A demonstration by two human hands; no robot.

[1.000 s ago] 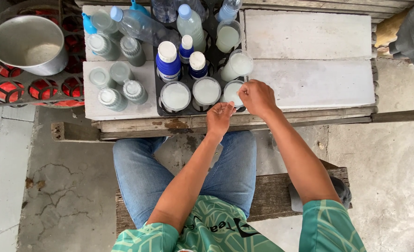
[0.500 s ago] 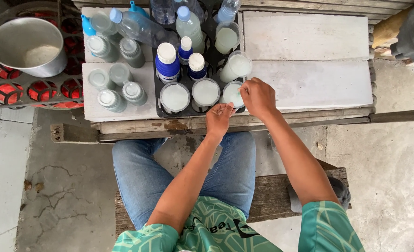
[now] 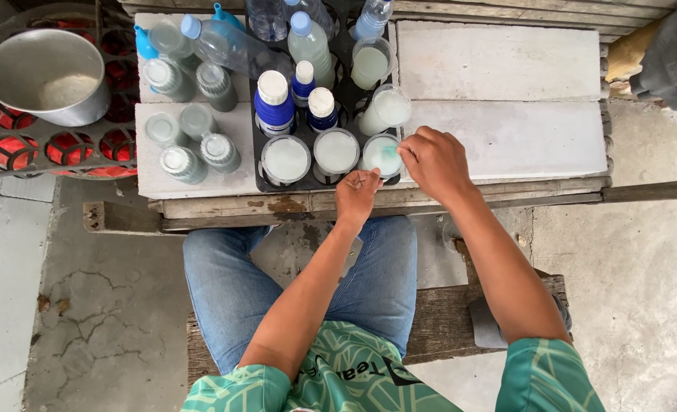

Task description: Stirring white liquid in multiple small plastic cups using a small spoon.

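Beside right hand point(image 3: 434, 162), upright cup point(image 3: 382, 155), mouth upward

shirt point(image 3: 353, 374): green patterned, short sleeves | trousers point(image 3: 231, 290): blue jeans | arms bare

Outdoor drink stall: bottles point(image 3: 275, 99), cups point(image 3: 337, 150).

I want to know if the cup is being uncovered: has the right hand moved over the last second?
Yes. The right hand has slid rightward off the rightmost front cup in the black tray, so more of the cup's milky top shows.
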